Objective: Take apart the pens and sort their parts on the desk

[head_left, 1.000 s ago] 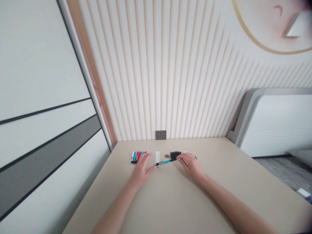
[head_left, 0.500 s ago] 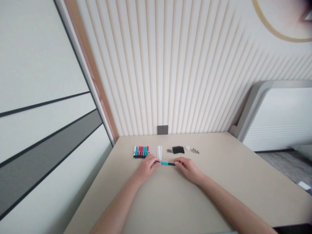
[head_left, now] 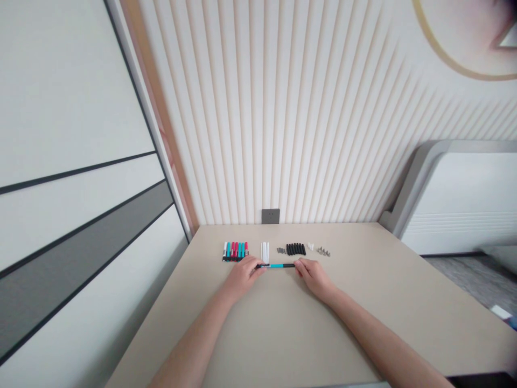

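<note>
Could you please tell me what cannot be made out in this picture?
Head view, both ends of the pen: hidden by the left hand and right hand.
Head view, small dark grey pieces: too small for details.
Head view, dark object at bottom right: cut off by the edge.

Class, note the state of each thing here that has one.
Pen: held near both ends
Left hand: gripping pen's left end
Right hand: gripping pen's right end
Colored barrels: in a row
White rods: lying side by side
Black pieces: lined up closely
Metallic pieces: loosely grouped
Socket: nothing plugged in
</note>
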`<state>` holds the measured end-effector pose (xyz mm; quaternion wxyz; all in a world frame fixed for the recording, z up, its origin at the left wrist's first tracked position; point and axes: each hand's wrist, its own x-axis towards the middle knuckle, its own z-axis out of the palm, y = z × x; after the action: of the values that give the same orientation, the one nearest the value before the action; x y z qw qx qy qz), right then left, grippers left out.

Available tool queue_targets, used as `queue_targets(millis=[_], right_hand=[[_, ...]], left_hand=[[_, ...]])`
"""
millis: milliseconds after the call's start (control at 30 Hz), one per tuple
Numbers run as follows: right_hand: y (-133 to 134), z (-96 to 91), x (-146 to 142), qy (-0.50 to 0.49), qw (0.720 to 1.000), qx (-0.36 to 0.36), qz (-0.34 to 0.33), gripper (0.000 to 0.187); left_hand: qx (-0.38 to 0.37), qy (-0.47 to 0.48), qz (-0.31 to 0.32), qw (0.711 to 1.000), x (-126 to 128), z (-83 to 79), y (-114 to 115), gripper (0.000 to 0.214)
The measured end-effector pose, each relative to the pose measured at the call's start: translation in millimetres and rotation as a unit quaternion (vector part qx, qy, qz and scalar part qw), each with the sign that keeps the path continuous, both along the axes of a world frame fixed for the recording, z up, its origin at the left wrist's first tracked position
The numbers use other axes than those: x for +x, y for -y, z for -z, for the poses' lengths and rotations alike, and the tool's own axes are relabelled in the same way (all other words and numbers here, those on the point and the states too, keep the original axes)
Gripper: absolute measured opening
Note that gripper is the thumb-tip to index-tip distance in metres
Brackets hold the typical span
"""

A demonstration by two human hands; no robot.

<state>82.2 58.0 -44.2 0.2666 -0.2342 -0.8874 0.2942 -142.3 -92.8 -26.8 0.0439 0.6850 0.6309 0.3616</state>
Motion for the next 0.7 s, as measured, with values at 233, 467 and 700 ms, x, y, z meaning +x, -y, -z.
queue_targets(millis=[233, 467, 700], right_hand=[[-0.6, -5.4, 3.2, 0.002, 0.996, 0.087, -0.010, 0.035], [2.9, -10.1, 6.2, -0.019, 0.998, 0.053, -0.027, 0.030], [1.2, -4.6, 0.9, -0.017, 1.000, 0.008, -0.020, 0.038]], left_hand=[[-0.032, -0.019, -0.007, 0.999, 2.8, -3.8, 1.1, 0.022], [-0.013, -0.007, -0.007, 1.000, 2.5, -4.5, 0.9, 0.024], [-0.012, -0.005, -0.013, 1.000, 1.7, -1.3, -0.4, 0.024]])
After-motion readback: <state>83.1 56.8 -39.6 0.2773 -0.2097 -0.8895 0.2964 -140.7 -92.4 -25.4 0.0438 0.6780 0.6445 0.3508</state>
